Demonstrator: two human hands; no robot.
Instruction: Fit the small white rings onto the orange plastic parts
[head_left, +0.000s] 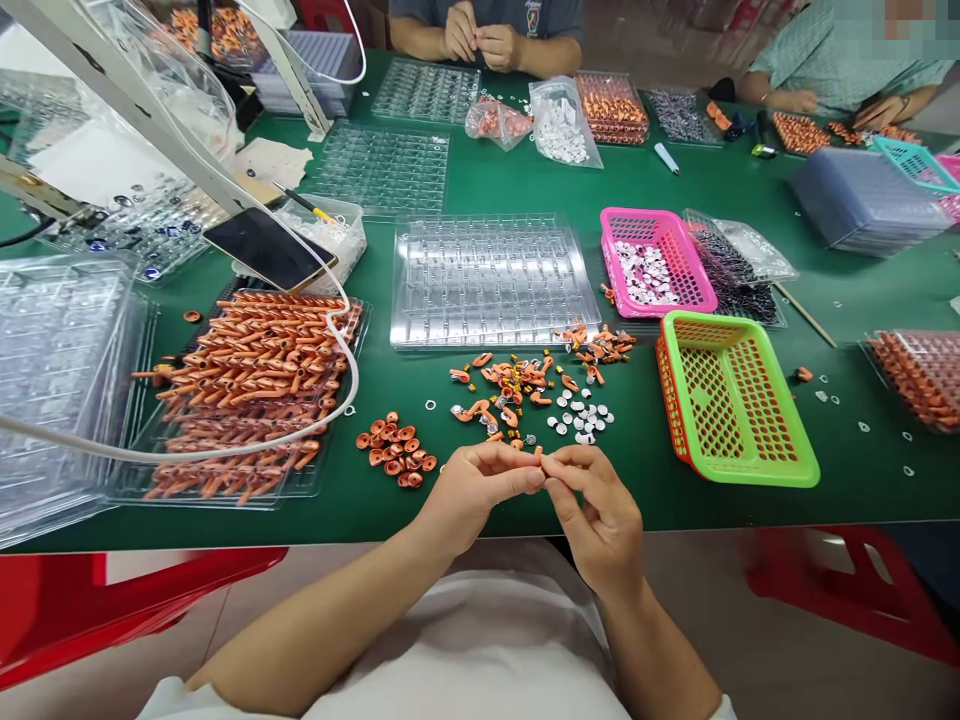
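My left hand (pixel 480 492) and my right hand (pixel 596 510) meet above the table's near edge, fingertips pinched together. Between them shows a small orange plastic part (pixel 538 454), mostly hidden by the fingers; both hands seem closed on it. Just beyond lies a loose heap of orange earpiece-like parts (pixel 517 380) with yellowish bits. Small white discs (pixel 581 415) are scattered right of that heap. To the left sits a cluster of orange cup-shaped caps (pixel 396 450).
A clear tray (pixel 491 285) lies behind the parts. Green basket (pixel 739 400) and pink basket (pixel 656 265) stand right. Trays of orange parts (pixel 262 380), a phone (pixel 270 248) and a white cable (pixel 187 455) are left. Two people work across the table.
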